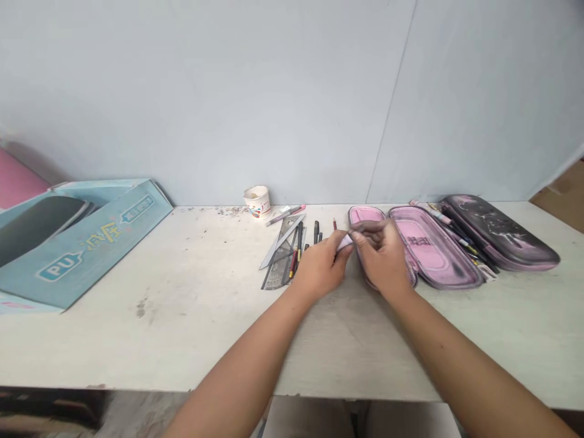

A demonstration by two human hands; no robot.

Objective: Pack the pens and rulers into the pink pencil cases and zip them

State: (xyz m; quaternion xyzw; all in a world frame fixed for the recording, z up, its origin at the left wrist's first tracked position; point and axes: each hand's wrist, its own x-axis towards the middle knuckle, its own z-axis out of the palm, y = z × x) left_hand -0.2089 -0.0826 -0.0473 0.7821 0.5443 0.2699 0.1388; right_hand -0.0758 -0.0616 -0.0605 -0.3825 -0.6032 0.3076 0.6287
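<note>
My left hand (pixel 323 261) is closed around a small pale lavender-white object (pixel 344 242), whose kind I cannot make out. Pinched fingers of my right hand (pixel 382 252) meet its other end, in front of the open pink pencil case (pixel 431 243). That case has a dark rim and lies unfolded, partly hidden by my right hand. To the left of my hands lie dark pens (pixel 316 231), a red-and-black pencil (pixel 293 263), a clear ruler (pixel 277 271) and a pale triangular ruler (pixel 280 244). One more red pencil (pixel 334 224) shows just behind my left hand.
A paper cup (pixel 257 201) stands by the wall, with shavings beside it. At the right is a black-and-pink pencil case (pixel 499 231), with several pens (pixel 469 246) along its left side. A light-blue box (pixel 86 249) occupies the left end of the table (pixel 205 322).
</note>
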